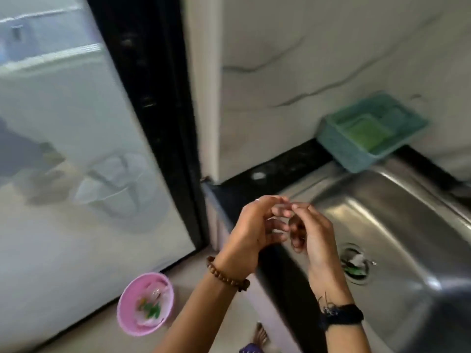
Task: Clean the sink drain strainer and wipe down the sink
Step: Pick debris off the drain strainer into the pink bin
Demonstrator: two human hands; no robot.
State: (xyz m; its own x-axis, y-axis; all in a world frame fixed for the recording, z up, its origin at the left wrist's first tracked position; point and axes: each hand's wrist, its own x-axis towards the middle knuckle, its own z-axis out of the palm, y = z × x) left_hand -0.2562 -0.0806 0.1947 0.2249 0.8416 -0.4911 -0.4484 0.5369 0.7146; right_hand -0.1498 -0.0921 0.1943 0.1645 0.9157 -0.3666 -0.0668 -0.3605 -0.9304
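Steel sink [397,225], strainer [355,263] below-right of fingertips [297,207]

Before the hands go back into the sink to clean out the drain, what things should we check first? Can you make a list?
1. Is the left hand free? Cannot tell; its fingers are curled against the other hand and blurred.
2. Is the right hand free? Cannot tell; something small may be between the fingertips.
3. Is the drain strainer in reach and in view? Ok; it sits in the sink beside the right wrist.
4. Is the strainer clean? Not ok; white and green scraps lie in it.
5. Is there a place for scraps? Ok; a pink bin stands on the floor, already holding scraps.
6. Is a scrubber ready? Ok; something green lies in the teal basket.
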